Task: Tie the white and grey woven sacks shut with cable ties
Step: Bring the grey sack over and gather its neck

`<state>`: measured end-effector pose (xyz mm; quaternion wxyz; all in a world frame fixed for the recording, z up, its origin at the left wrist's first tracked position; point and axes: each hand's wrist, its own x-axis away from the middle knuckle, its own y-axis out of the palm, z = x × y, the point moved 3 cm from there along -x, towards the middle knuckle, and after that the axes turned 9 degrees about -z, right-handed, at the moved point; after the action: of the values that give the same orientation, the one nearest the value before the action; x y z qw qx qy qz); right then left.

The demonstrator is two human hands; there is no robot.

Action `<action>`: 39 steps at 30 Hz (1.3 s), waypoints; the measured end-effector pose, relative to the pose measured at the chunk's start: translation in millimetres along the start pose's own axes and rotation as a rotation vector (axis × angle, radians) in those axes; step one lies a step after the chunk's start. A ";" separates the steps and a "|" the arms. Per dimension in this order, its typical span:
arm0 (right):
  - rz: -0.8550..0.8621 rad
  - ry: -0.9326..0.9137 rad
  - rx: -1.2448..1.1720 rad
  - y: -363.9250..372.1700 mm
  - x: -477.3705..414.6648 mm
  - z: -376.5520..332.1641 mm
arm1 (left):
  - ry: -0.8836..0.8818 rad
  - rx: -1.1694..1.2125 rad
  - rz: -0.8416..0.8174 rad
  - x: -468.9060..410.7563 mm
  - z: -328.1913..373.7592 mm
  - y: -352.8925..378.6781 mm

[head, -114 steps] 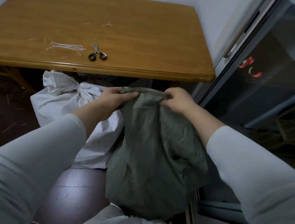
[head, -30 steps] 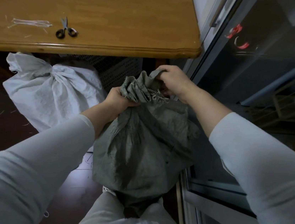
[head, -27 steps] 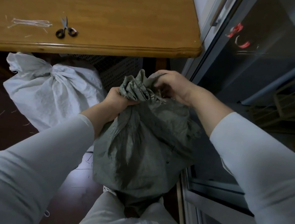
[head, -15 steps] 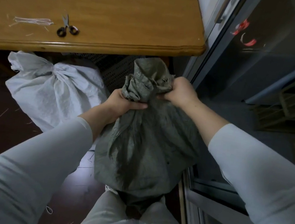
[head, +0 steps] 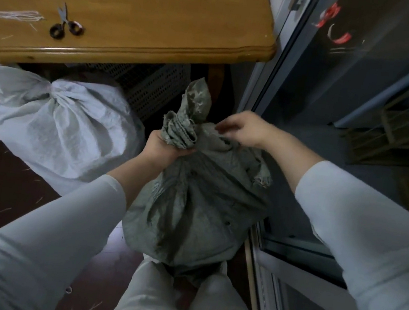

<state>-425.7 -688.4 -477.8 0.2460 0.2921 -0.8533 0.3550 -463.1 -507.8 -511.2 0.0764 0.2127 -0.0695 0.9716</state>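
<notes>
Head view: the tied white sack (head: 55, 126) lies unchanged on the floor under the table (head: 143, 11); left hand (head: 163, 147) keeps its grip clamped on the grey sack (head: 192, 205) neck, while right hand (head: 242, 130) has let go, fingers apart above the bunched fabric.

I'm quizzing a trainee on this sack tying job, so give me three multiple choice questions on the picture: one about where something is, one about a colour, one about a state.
1. Where are the scissors?
A. On the table
B. On the floor
C. In a hand

2. What colour is the sack being held?
A. White
B. Grey
C. Blue

3. How is the held sack's neck?
A. Spread wide open
B. Bunched in one fist
C. Cut off

Answers:
1 A: the scissors lie on the table near its front edge.
2 B: the grey sack sits beside a white sack.
3 B: the left hand grips the gathered neck; the right hand hovers open.
</notes>
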 end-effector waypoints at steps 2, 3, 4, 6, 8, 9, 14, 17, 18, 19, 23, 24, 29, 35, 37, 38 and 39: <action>-0.183 0.074 0.050 19.8 -3.1 13.2 | -0.020 0.034 0.017 -0.7 -3.7 -2.7; -0.253 0.096 0.053 27.5 -3.5 17.1 | -0.037 0.053 0.019 -1.7 -6.8 -4.3; -0.291 0.109 0.091 33.6 -4.1 19.9 | -0.054 0.064 0.014 -2.1 -9.6 -5.2; -0.251 0.107 0.195 38.4 -6.7 21.9 | -0.085 0.073 0.003 -3.4 -15.8 -7.6; -0.098 0.065 0.251 33.5 -8.9 18.7 | -0.105 0.099 -0.011 -4.4 -20.9 -9.1; -0.038 0.005 0.221 31.3 -11.8 16.0 | -0.111 0.118 -0.022 -4.4 -21.5 -9.0; -0.116 -0.126 -0.116 48.6 -14.3 1.8 | -0.107 0.121 -0.019 -0.7 -16.6 -5.5; 0.009 -0.114 -0.205 53.7 -18.5 5.8 | -0.087 0.120 -0.016 2.9 -16.8 -4.3; 0.051 -0.099 -0.244 50.7 -17.1 5.9 | -0.082 0.118 -0.015 3.9 -16.8 -3.4; 0.081 -0.071 -0.256 46.8 -15.4 6.5 | -0.077 0.111 -0.018 5.3 -15.8 -1.9; 0.121 0.017 -0.209 35.2 -9.7 13.3 | -0.063 0.106 -0.041 6.1 -11.3 1.2; 0.120 0.043 -0.197 33.8 -8.0 16.5 | -0.066 0.111 -0.038 5.4 -11.3 -0.1; 0.134 0.157 0.038 32.9 -2.4 41.4 | -0.082 0.147 -0.029 3.5 -18.4 -12.3; -0.028 0.231 0.370 57.6 -5.1 37.0 | -0.133 0.149 -0.120 -1.4 -22.4 -7.9; -0.040 0.236 0.422 61.2 -10.0 38.5 | -0.165 0.144 -0.183 -1.8 -19.8 -4.5; -0.002 0.225 0.389 59.7 -10.7 39.6 | -0.176 0.150 -0.204 -2.5 -19.3 -3.7; 0.086 0.210 0.281 55.2 -8.1 40.0 | -0.180 0.163 -0.212 -3.0 -18.8 -3.5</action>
<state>-465.6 -683.9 -533.5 0.2753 0.2482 -0.7766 0.5095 -467.4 -501.5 -529.1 0.1543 0.3103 0.0259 0.9377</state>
